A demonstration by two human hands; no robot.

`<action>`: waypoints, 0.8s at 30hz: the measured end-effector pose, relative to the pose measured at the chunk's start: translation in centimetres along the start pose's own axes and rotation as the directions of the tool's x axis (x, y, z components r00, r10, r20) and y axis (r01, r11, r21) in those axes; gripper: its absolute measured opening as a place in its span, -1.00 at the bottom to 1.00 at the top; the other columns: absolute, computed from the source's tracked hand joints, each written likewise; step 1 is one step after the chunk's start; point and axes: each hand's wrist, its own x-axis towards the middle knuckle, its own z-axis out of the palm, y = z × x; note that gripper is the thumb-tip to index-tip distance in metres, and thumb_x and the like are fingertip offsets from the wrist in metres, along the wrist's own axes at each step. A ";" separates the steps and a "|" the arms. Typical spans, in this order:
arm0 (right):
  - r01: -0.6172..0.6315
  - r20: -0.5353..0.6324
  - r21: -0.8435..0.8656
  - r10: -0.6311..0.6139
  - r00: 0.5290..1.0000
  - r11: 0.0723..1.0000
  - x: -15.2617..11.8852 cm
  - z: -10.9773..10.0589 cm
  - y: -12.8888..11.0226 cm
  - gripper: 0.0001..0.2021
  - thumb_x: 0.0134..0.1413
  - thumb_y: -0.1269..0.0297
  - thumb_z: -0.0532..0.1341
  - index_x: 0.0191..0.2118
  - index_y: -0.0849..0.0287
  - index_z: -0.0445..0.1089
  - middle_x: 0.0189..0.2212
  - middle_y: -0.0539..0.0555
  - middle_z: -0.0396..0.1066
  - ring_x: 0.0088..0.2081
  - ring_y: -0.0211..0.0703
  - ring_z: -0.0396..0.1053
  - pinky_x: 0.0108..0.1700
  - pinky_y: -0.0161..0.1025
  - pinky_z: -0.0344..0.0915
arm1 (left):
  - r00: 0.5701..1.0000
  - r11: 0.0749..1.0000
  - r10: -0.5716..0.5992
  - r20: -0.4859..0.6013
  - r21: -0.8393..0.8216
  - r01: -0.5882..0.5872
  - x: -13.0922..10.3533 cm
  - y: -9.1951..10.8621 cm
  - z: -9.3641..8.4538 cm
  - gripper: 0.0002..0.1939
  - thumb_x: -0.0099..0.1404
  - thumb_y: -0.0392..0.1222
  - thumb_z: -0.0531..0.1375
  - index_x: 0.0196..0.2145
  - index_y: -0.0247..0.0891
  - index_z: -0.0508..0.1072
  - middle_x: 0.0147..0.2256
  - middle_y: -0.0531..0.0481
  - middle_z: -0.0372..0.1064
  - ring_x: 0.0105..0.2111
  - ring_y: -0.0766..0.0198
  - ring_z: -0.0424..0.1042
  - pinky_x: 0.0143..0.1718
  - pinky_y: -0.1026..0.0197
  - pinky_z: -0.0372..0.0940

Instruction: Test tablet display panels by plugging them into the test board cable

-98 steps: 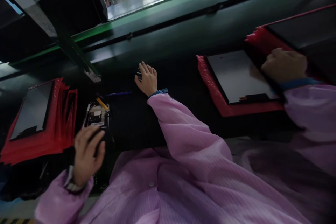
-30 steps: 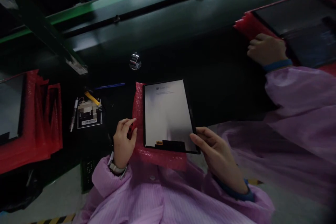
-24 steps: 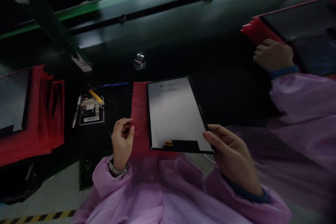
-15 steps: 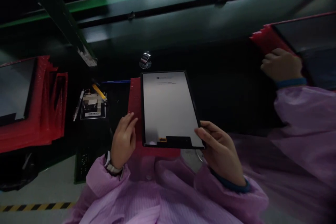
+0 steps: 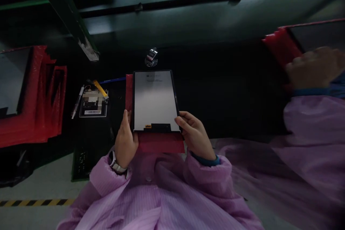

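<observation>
A tablet display panel [image 5: 155,100], white-backed with a black frame, lies over a red sheet [image 5: 161,143] in front of my body. A black strip with a small orange connector runs along its near edge. My right hand [image 5: 195,131] pinches the panel's near right corner, thumb on top and fingers at the side. My left hand [image 5: 125,142] stands upright along the left edge near the lower corner, fingers stretched out and apparently touching it. Whether it bears any of the panel's weight I cannot tell.
At left are red bubble-wrap sleeves [image 5: 40,115] with another panel on them, a white pen [image 5: 77,102] and a circuit assembly [image 5: 94,102] with yellow tape. A shiny metal piece [image 5: 151,57] stands behind the panel. A co-worker's hand [image 5: 312,68] is by red sleeves at right.
My right hand has brought the panel left and lower over the red sheet. My left hand has come up against its left edge. The co-worker's hand has shifted right.
</observation>
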 end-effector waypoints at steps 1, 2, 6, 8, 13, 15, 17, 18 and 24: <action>0.004 0.002 -0.012 -0.004 1.000 1.000 0.1 -0.2 0.1 -0.54 -0.13 -0.06 0.47 -0.17 0.09 0.43 -0.35 0.02 0.52 -0.40 -0.21 0.41 -0.31 -0.28 0.40 | 1.000 1.000 0.002 0.014 -0.002 -0.002 -0.1 0.0 -0.1 -0.02 0.25 -0.53 0.04 0.50 -0.20 -0.32 0.36 -0.25 0.14 0.36 0.08 0.18 0.37 -0.02 0.20; 0.007 0.003 -0.024 -0.007 1.000 1.000 0.0 -0.4 0.3 -0.55 -0.10 -0.05 0.46 -0.16 0.10 0.43 -0.34 0.02 0.52 -0.39 -0.21 0.41 -0.31 -0.28 0.38 | 0.999 1.000 0.012 0.032 0.000 -0.012 -0.3 -0.1 -0.2 -0.02 0.26 -0.52 0.06 0.50 -0.20 -0.32 0.36 -0.25 0.13 0.37 0.06 0.17 0.37 -0.04 0.19; 0.006 -0.030 -0.066 -0.008 1.000 0.998 -0.8 -1.8 0.6 -0.57 -0.05 -0.04 0.44 -0.15 0.10 0.44 -0.37 -0.01 0.49 -0.44 -0.26 0.35 -0.42 -0.34 0.26 | 0.990 0.996 0.087 0.112 0.024 -0.090 -0.9 -0.2 -0.7 -0.01 0.28 -0.43 0.15 0.50 -0.20 -0.29 0.39 -0.30 0.06 0.36 -0.04 0.17 0.37 -0.12 0.19; 0.012 -0.050 -0.094 -0.017 0.999 0.996 -1.1 -2.4 0.6 -0.58 -0.07 -0.04 0.45 -0.17 0.10 0.44 -0.40 -0.02 0.46 -0.45 -0.27 0.33 -0.42 -0.35 0.24 | 0.985 0.992 0.112 0.130 0.044 -0.118 -0.9 -0.1 -0.7 0.01 0.27 -0.45 0.15 0.50 -0.21 -0.33 0.39 -0.32 0.05 0.37 -0.06 0.15 0.37 -0.15 0.18; 0.000 -0.058 -0.102 -0.006 0.998 0.995 -0.8 -2.7 0.2 -0.57 -0.10 -0.05 0.47 -0.18 0.10 0.47 -0.42 -0.02 0.44 -0.46 -0.28 0.31 -0.41 -0.35 0.26 | 0.982 0.986 0.121 0.148 0.096 -0.136 0.7 0.0 -0.1 0.12 0.13 -0.56 0.07 0.50 -0.23 -0.44 0.41 -0.34 -0.03 0.40 -0.07 0.07 0.40 -0.23 0.11; 0.004 -0.042 -0.079 -0.007 0.999 0.997 -0.3 -2.2 -0.2 -0.57 -0.10 -0.04 0.47 -0.18 0.10 0.47 -0.42 -0.02 0.44 -0.45 -0.28 0.32 -0.40 -0.35 0.28 | 0.984 0.990 0.099 0.148 0.084 -0.112 1.6 -0.2 0.0 0.16 0.06 -0.58 0.04 0.50 -0.25 -0.45 0.43 -0.35 -0.07 0.41 -0.08 0.06 0.40 -0.24 0.09; 0.024 -0.022 -0.051 -0.025 0.999 0.998 0.3 -1.6 -0.6 -0.59 -0.10 -0.01 0.47 -0.18 0.10 0.48 -0.40 -0.02 0.45 -0.43 -0.27 0.34 -0.37 -0.34 0.31 | 0.989 0.995 0.075 0.128 0.055 -0.082 2.4 -0.4 0.0 0.16 0.02 -0.61 -0.01 0.50 -0.24 -0.43 0.43 -0.31 -0.07 0.42 -0.04 0.04 0.41 -0.22 0.08; 0.038 -0.009 -0.042 -0.039 0.999 0.998 0.6 -1.3 -0.8 -0.60 -0.09 0.01 0.47 -0.18 0.09 0.48 -0.39 -0.02 0.45 -0.41 -0.27 0.34 -0.36 -0.34 0.32 | 0.991 0.997 0.065 0.113 0.034 -0.070 2.6 -0.5 0.0 0.16 0.01 -0.62 -0.04 0.50 -0.22 -0.42 0.44 -0.28 -0.07 0.42 -0.01 0.03 0.42 -0.19 0.08; 0.077 0.064 -0.085 -0.071 0.995 0.993 2.4 -0.2 -1.0 -0.61 -0.07 0.02 0.46 -0.17 0.11 0.47 -0.39 -0.02 0.42 -0.39 -0.28 0.32 -0.35 -0.34 0.30 | 0.995 0.999 0.050 -0.081 0.002 -0.050 1.9 1.1 -1.0 -0.15 0.35 -0.58 -0.12 0.50 -0.08 -0.16 0.41 -0.10 0.04 0.42 0.20 0.05 0.45 0.00 0.04</action>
